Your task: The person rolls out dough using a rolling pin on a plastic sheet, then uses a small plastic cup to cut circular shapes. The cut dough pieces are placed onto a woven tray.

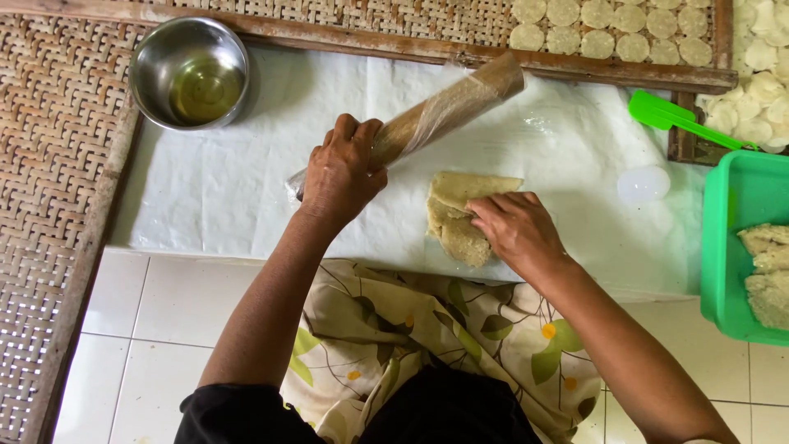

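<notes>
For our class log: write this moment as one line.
left hand: grips wrapped rolling pin | right hand: presses dough slab | surface: white sheet

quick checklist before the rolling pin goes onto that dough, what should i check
1. Left hand grips the plastic-wrapped rolling pin: ok.
2. Right hand presses the dough slab on the white sheet: ok.
3. Dough lies flat: not ok, its top edge is folded over.
4. Pin is clear of the dough: ok, held tilted above and behind it.
5. Oil in the steel bowl: ok, a shallow pool shows.
6. Sheet oiled under the dough: cannot tell.
</notes>
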